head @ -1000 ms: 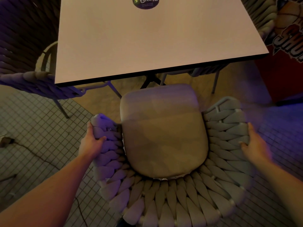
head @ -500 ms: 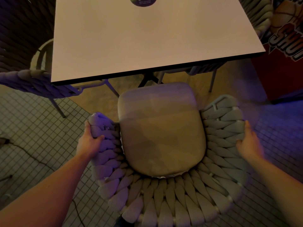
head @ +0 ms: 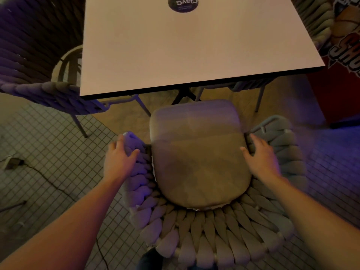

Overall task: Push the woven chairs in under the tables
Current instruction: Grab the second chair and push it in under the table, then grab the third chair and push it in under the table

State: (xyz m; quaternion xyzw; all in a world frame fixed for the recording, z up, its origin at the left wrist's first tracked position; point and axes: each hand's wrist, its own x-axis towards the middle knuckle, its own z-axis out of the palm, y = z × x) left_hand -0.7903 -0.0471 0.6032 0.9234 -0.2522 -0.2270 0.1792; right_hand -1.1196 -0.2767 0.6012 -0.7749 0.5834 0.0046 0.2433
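Note:
A woven chair [head: 204,236] with a tan seat cushion [head: 198,158] stands right in front of me, facing a square pale table [head: 185,45]. The cushion's front edge lies just short of the table's near edge. My left hand [head: 118,160] grips the chair's left arm, thumb on the inner side. My right hand [head: 261,158] is closed over the right arm, thumb down beside the cushion. Both of my forearms reach in from the bottom corners.
Another woven chair [head: 39,90] sits at the table's left side, and part of a third [head: 315,22] shows at the top right. A red panel with lettering [head: 346,51] stands on the right. A plug and cable [head: 13,162] lie on the tiled floor at left.
My right hand has moved from the outer rim of the right arm to its inner edge by the cushion. My left hand has slid a little forward on the left arm.

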